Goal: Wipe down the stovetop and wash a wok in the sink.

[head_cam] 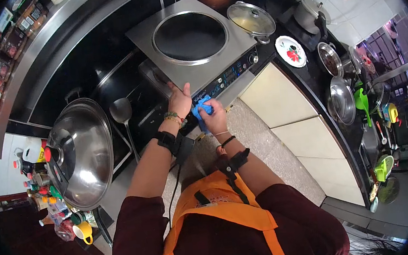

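Observation:
A steel induction wok cooker point(245, 43) with a round black glass bowl point(190, 36) stands before me. My left hand point(179, 102) rests on its near left corner, fingers spread on the metal. In my right hand point(215, 117) is a crumpled blue cloth point(202, 107), pressed against the left end of the cooker's front control panel point(228, 74). Part of the cloth hangs below the hand. To the left, a metal wok spatula point(121, 111) lies on the black counter, beside a large wok with a domed steel lid point(84, 158).
Right of the cooker sit a glass-lidded pot point(252, 19) and a floral enamel plate point(291, 52). A pressure cooker point(309, 13) and steel bowls follow along the curved counter. Bottles and a yellow mug point(83, 230) crowd the left. A black cable point(176, 197) hangs near my left forearm.

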Demonstrator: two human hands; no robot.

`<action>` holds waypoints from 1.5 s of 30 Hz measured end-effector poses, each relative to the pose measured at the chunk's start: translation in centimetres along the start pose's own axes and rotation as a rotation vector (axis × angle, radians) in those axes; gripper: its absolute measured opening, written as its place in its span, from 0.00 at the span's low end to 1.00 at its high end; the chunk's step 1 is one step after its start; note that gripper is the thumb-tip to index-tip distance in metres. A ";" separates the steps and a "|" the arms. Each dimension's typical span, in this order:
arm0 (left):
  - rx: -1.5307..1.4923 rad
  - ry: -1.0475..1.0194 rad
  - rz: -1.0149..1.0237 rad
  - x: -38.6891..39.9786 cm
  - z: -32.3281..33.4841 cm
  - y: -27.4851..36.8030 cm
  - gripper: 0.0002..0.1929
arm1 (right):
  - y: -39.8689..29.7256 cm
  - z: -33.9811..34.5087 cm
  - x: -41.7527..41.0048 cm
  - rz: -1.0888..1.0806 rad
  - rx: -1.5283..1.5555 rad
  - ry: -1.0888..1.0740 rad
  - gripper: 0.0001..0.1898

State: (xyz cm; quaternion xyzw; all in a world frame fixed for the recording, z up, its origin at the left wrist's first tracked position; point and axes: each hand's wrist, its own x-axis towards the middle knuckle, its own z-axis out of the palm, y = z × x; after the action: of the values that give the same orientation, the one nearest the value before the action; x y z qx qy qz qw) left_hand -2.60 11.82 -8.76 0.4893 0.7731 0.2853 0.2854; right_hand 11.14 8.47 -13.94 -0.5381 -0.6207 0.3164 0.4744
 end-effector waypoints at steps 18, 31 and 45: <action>0.002 -0.001 -0.041 -0.3 -0.1 0.4 0.41 | 2.4 0.7 -2.2 0.322 0.081 -0.033 0.13; 0.005 -0.003 -0.045 -0.2 -0.3 0.3 0.41 | 2.0 0.5 -1.8 0.492 0.140 -0.115 0.21; 0.044 -0.003 -0.026 0.2 0.1 0.0 0.42 | 2.5 1.4 -0.9 0.655 0.288 -0.215 0.18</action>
State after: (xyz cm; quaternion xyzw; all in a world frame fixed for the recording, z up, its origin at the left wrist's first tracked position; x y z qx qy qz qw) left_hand -2.64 12.03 -8.85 0.4860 0.7850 0.2637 0.2793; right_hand 10.77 8.35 -16.91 -0.5997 -0.4111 0.5900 0.3511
